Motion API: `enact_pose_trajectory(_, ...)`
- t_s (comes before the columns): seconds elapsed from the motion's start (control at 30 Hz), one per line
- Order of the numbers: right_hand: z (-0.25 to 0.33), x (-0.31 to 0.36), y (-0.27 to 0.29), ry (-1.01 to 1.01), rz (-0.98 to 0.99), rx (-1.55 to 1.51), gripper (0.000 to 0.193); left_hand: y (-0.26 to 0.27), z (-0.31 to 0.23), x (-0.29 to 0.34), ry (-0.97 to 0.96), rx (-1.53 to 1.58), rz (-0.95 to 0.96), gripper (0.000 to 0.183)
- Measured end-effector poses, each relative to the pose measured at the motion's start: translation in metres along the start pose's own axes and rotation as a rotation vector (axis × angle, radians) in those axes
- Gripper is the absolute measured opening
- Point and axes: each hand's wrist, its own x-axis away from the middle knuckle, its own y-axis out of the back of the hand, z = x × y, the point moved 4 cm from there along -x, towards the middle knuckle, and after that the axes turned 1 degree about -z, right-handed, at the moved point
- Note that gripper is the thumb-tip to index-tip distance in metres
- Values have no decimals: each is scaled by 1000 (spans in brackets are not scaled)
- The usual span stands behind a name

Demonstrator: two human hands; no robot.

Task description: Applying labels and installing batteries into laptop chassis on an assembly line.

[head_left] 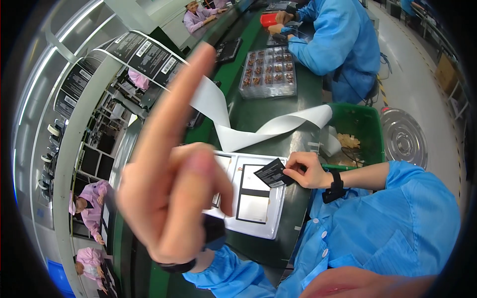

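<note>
At twelve o'clock from the white tray point(275, 216), the bench point(253, 111) is crossed by a curling strip point(248, 140), carried to the edge of a green bin point(355, 119) at two o'clock. Farther out at twelve, clear trays point(268, 89) are stacked with small coppery parts; at one, a co-worker point(340, 39) in blue is seen. At eleven, a label band point(151, 54) is strung. The tray's left side is blocked from view by the left hand point(171, 198), raised blurred at nine o'clock, forefinger extended, other fingers curled; whether anything is gripped there cannot be told. Well apart from it, the label point(271, 174) is pinched by the right hand point(305, 171) at two o'clock. It is held tilted over the upper right of a panel point(254, 207); whether the two are touching cannot be told. The label is black, four-sided, marked with pale print and a barcode; the panel is white, framed and banded in black.
</note>
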Motion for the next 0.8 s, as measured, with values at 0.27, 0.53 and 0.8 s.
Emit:
enact_pose_trajectory(0.27,-32,5,-7,-354,20,-336,8,-63,62,121,177,-548,585,53)
enact_pose_trajectory(0.53,-6,-58,-12,-542,487,-368,16,-73,110,248,545,-693,441,70)
enact_pose_trajectory(0.8,10,-57,-90,-721,801,-388,16,-58,121,270,596,-758,212,63)
